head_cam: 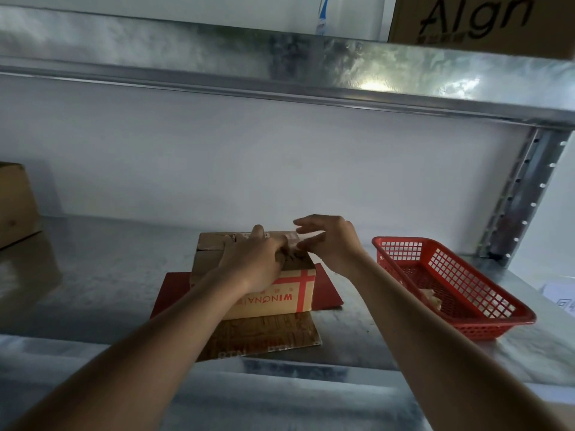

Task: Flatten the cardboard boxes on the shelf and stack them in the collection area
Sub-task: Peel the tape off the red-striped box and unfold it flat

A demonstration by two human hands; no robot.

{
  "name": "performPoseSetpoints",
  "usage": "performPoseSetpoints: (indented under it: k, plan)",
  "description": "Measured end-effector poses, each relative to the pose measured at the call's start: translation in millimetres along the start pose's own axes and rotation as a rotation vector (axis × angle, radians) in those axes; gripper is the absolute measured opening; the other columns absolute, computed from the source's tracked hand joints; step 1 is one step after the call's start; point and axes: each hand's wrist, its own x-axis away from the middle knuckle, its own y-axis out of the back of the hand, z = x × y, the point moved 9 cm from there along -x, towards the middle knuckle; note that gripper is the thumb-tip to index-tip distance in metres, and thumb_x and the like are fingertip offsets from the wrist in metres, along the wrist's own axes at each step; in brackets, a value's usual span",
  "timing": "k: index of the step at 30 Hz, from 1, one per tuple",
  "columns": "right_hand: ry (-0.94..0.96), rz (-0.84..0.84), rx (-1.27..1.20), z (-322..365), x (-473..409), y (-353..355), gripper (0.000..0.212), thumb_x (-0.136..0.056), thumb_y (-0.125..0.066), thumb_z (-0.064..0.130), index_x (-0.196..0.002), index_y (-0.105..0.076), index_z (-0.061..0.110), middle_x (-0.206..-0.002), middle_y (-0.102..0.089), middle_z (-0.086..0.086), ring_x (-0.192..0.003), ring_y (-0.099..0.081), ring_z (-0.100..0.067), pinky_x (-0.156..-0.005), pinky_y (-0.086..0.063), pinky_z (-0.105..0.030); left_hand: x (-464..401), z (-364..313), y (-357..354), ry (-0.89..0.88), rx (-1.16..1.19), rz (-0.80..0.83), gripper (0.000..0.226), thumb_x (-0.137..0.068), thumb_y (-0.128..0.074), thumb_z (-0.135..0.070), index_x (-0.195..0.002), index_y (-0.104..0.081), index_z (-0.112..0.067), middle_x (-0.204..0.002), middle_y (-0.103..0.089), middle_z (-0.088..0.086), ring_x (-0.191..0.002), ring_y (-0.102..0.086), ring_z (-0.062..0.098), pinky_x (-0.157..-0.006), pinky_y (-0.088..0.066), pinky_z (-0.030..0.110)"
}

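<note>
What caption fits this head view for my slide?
Both hands, left and right, work at the top of a still-upright cardboard box beside a red basket.

Basket (485, 318) right of box (298, 293)

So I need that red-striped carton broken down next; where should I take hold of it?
Grip the top flaps along the seam, from above. The carton stands upright on flattened cardboard with its top facing up, and both hands are already there: left hand on the top, right hand at its right edge.
</note>
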Motion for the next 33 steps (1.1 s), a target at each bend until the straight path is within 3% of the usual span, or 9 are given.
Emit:
performPoseSetpoints:
  k: [5, 9, 13, 16, 20, 23, 27, 31, 33]
  plan:
    - [-0.155, -0.029, 0.110, -14, -3, 5, 0.032, -0.078, -0.091, 0.036, -0.106, -0.079, 0.026, -0.099, -0.071, 0.009, -0.074, -0.068, -0.008, -0.042, -0.040, -0.010, -1, 1, 0, -0.007, -0.014, -0.022, 0.036, -0.105, -0.045, -0.036, -0.140, -0.052, -0.043, -0.128, -0.049, 0.004, -0.109, -0.061, 0.028, -0.072, -0.050, 0.028]
    - [-0.082, 0.108, 0.250, -4, -2, -6, 0.023, -0.090, -0.080, 0.037, -0.105, -0.081, 0.020, -0.097, -0.074, 0.007, -0.080, -0.065, -0.007, -0.057, -0.042, -0.014, 0, 1, 0, -0.005, -0.010, -0.020, 0.033, -0.106, -0.042, -0.038, -0.136, -0.055, -0.038, -0.127, -0.050, 0.004, -0.111, -0.060, 0.029, -0.082, -0.060, 0.038]
    - [-0.034, 0.082, 0.305, 1, -2, -8, 0.016, -0.094, -0.076, 0.029, -0.105, -0.080, 0.019, -0.097, -0.070, 0.006, -0.082, -0.061, -0.006, -0.060, -0.041, -0.016, 1, 2, 1, -0.011, -0.014, -0.021, 0.035, -0.106, -0.041, -0.040, -0.137, -0.056, -0.039, -0.127, -0.051, 0.005, -0.110, -0.061, 0.030, -0.084, -0.060, 0.041]
    - [-0.098, 0.013, 0.293, -5, -1, -9, 0.010, -0.096, -0.070, 0.023, -0.095, -0.079, 0.019, -0.098, -0.071, 0.004, -0.093, -0.064, -0.015, -0.071, -0.052, -0.025, 1, 5, 1, -0.019, 0.003, -0.019, 0.037, -0.104, -0.040, -0.041, -0.137, -0.056, -0.041, -0.121, -0.050, 0.002, -0.107, -0.060, 0.028, -0.086, -0.058, 0.043]
    - [-0.344, -0.078, 0.040, -32, 8, -7, 0.017, -0.098, -0.069, 0.020, -0.082, -0.075, 0.019, -0.089, -0.074, 0.001, -0.088, -0.070, -0.018, -0.081, -0.063, -0.040, 0, 9, 0, -0.017, 0.005, -0.027, 0.038, -0.104, -0.036, -0.044, -0.137, -0.055, -0.044, -0.120, -0.049, -0.001, -0.105, -0.059, 0.024, -0.085, -0.057, 0.041]
    - [-0.563, -0.115, -0.353, -54, 19, -11, 0.018, -0.098, -0.067, 0.010, -0.108, -0.073, -0.003, -0.089, -0.075, -0.010, -0.080, -0.073, -0.019, -0.080, -0.064, -0.035, 0, 10, 0, -0.025, 0.021, -0.013, 0.037, -0.105, -0.035, -0.045, -0.137, -0.054, -0.047, -0.121, -0.049, -0.001, -0.104, -0.058, 0.024, -0.082, -0.058, 0.040]
    - [-0.688, -0.140, -0.401, -65, 27, -14, 0.026, -0.095, -0.070, 0.008, -0.114, -0.070, -0.009, -0.110, -0.075, -0.024, -0.103, -0.074, -0.031, -0.097, -0.058, -0.050, 1, 9, -1, -0.030, 0.014, -0.002, 0.037, -0.105, -0.035, -0.044, -0.137, -0.054, -0.046, -0.123, -0.050, 0.001, -0.109, -0.058, 0.027, -0.089, -0.057, 0.047]
    - [-0.584, -0.193, -0.330, -55, 28, -11, 0.008, -0.090, -0.079, 0.013, -0.093, -0.075, 0.006, -0.090, -0.078, -0.014, -0.081, -0.077, -0.025, -0.079, -0.065, -0.039, 1, 9, -1, -0.028, 0.008, -0.014, 0.037, -0.106, -0.035, -0.044, -0.138, -0.053, -0.046, -0.123, -0.050, 0.000, -0.107, -0.058, 0.025, -0.086, -0.058, 0.044]
    - [-0.518, -0.253, -0.315, -51, 29, -6, 0.020, -0.084, -0.086, 0.012, -0.099, -0.072, 0.015, -0.086, -0.078, -0.007, -0.072, -0.077, -0.018, -0.067, -0.064, -0.030, 0, 10, -2, -0.025, 0.008, -0.017, 0.038, -0.105, -0.034, -0.044, -0.138, -0.053, -0.046, -0.123, -0.050, 0.000, -0.106, -0.058, 0.024, -0.084, -0.057, 0.041]
